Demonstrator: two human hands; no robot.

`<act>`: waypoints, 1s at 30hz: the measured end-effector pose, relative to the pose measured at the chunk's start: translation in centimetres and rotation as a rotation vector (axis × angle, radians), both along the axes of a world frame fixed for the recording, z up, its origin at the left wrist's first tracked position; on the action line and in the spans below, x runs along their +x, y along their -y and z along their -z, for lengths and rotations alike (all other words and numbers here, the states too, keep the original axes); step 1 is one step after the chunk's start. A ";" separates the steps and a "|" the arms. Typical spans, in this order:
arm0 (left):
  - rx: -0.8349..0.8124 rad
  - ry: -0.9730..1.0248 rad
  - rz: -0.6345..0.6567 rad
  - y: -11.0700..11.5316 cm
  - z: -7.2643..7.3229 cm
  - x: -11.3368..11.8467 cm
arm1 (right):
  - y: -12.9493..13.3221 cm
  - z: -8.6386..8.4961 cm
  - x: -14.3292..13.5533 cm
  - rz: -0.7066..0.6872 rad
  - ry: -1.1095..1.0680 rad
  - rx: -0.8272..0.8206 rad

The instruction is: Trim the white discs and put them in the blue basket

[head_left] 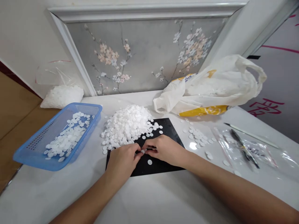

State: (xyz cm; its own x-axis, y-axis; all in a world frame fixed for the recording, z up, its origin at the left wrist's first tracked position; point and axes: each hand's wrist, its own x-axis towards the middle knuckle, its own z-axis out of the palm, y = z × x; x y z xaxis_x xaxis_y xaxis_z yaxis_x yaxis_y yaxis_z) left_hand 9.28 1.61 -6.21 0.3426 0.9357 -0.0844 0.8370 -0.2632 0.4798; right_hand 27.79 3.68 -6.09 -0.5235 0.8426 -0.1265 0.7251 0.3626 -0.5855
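Observation:
Over a black mat my two hands meet, fingertips nearly touching. A small white disc is pinched between the fingers of my left hand and my right hand; both hands are closed on it. One loose white disc lies flat on the mat just below the fingertips. Behind my hands rises a large pile of white discs, spilling onto the mat's far left part. Fingers partly cover the held disc, so its details are hidden.
At left stands a blue basket with white discs inside, and behind it a clear bag of white pieces. A white plastic bag lies at the back right. Scattered discs, a black pen and clear zip bags are at right.

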 end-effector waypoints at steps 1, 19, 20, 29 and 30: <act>-0.012 -0.009 -0.002 0.0 -0.2 0.0 | 0.0 0.0 0.0 -0.011 0.015 0.020; -0.174 0.043 -0.060 0.1 -1.3 -0.4 | 0.1 -0.5 -0.5 0.261 -0.329 -0.298; -0.206 0.112 -0.065 0.1 -1.3 -0.5 | 0.2 -0.6 -0.6 0.277 -0.370 -0.345; -0.458 0.641 -0.198 -0.5 -1.3 -1.1 | 0.5 -0.8 -0.7 0.315 -0.619 -0.389; -0.466 0.656 -0.204 -0.5 -1.3 -1.2 | 0.5 -0.8 -0.7 0.305 -0.591 -0.390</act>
